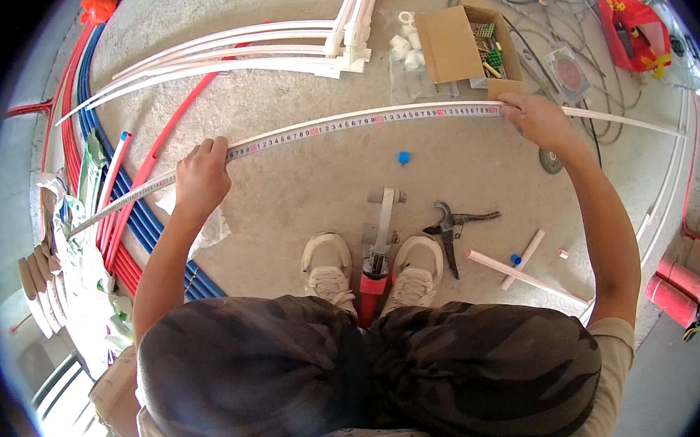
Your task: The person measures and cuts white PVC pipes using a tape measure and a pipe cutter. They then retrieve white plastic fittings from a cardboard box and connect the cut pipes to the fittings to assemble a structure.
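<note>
The left hand [203, 174] and right hand [535, 120] each pinch the tape measure [344, 124], stretched between them along the white pipe [621, 118]. If either pinch loosens, the tape could slip or twist out of line.

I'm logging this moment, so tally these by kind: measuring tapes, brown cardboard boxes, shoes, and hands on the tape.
Measuring tape: 1
Brown cardboard box: 1
Shoes: 2
Left hand and right hand: 2
Total: 6

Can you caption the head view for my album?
Left hand and right hand hold a measuring tape along a white pipe.
</note>
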Available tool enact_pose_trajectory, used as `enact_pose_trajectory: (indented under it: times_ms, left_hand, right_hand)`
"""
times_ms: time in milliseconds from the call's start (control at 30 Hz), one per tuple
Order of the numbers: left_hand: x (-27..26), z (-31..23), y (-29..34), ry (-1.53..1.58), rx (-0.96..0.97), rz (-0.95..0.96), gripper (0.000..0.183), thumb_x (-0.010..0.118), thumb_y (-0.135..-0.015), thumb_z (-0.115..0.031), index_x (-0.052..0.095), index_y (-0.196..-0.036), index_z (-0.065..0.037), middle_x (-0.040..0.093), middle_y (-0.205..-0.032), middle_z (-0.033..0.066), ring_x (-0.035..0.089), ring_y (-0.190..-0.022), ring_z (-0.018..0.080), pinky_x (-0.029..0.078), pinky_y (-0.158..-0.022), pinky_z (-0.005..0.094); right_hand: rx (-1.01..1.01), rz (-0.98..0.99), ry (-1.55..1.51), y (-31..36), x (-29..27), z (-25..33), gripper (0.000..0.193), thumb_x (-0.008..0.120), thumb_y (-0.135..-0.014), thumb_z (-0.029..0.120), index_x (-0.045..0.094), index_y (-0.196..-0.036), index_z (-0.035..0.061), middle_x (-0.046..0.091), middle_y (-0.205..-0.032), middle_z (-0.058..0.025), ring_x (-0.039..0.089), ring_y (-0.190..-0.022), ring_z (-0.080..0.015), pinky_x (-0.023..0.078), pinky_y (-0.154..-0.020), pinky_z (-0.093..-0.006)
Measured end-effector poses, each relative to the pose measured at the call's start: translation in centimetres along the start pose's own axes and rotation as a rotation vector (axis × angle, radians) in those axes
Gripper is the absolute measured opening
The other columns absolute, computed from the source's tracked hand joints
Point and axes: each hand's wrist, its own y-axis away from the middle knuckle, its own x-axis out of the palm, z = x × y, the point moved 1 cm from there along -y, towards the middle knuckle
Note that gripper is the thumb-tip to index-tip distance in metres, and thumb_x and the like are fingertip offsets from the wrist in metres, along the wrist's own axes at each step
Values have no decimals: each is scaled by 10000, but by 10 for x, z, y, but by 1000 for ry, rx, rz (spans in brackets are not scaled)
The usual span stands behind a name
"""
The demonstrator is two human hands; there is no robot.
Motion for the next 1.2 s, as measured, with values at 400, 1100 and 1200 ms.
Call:
enact_pose_trajectory:
  times_ms: [400, 1100, 1200]
  left_hand:
    - [24, 26, 3, 34, 21, -73, 137, 607, -841, -33, 570, -970, -62, 629, -867, 144, 668, -813, 362, 550, -681, 498]
    - [-9, -25, -27, 573, 9, 622, 413, 552, -730, 71, 593, -1132, -13, 674, -974, 261, 646, -982, 457, 503, -860, 514]
    - [-6, -67, -60, 744, 226, 575, 412, 616, -720, 16, 619, -1131, 9, 661, -939, 204, 652, -926, 342, 507, -861, 422]
  right_hand:
    - [-87, -239, 175, 6, 27, -27, 411, 488, -1052, 325, 565, -1389, 102, 685, -1208, -168, 645, -1086, -403, 507, -944, -517]
    - [-23, -183, 152, 22, 18, 50, 274, 530, -1021, 301, 682, -1072, 79, 688, -1067, -148, 655, -1012, -378, 516, -830, -524]
    - [-36, -161, 115, 28, 16, 78, 283, 530, -1021, 299, 689, -1099, 79, 681, -1122, -133, 658, -1020, -365, 519, -854, -512]
